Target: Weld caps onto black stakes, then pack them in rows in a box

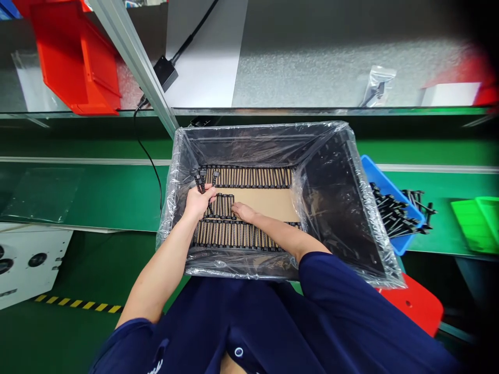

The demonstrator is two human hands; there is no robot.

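A large dark bin lined with clear plastic stands in front of me, with brown cardboard on its floor. Black rod-shaped parts with wider ends lie side by side there, in a far row, a near row and a shorter middle row. My left hand is closed around several loose black rod-shaped parts at the bin's left side. My right hand reaches to the right end of the middle row, its fingertips touching the last part; whether they grip it cannot be made out.
Right of the bin, a blue tray holds more black parts, some sticking out over its edge. Green trays lie farther right. A metal post and a black cable are at the left, below a red bin.
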